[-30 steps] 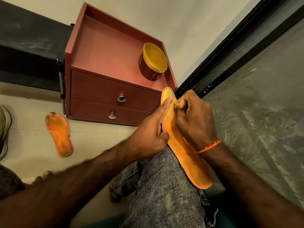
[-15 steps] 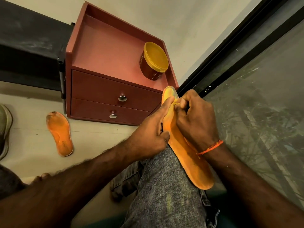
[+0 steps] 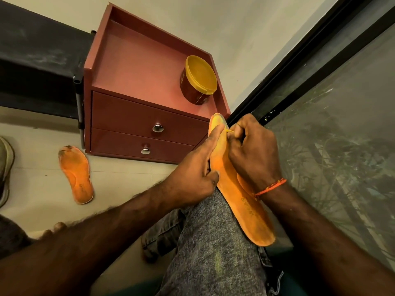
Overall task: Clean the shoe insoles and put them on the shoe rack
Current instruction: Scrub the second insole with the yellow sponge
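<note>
Closest to me, my raised knee in grey speckled trousers fills the bottom of the view, and an orange insole lies along it, heel end toward me and toe end pointing away. My left hand grasps the insole from its left edge, thumb stretched up along the surface toward the toe and the other fingers curled against the side. My right hand is curled over the right side of the insole near the toe, fingertips pinched on a small yellowish bit right at the surface; I cannot tell whether it is a cloth, a thread or part of the insole. An orange thread band circles that wrist.

Further out on the pale tiled floor, to my left, the second insole lies flat, its toe end dark with dirt. The edge of a shoe shows at the far left border.

Beyond the insoles stands a reddish-brown cabinet with two drawers, each with a round metal knob. On its open top sits a brown tub with a yellow lid, near the right rear corner. A dark-framed glass pane runs along my right.
</note>
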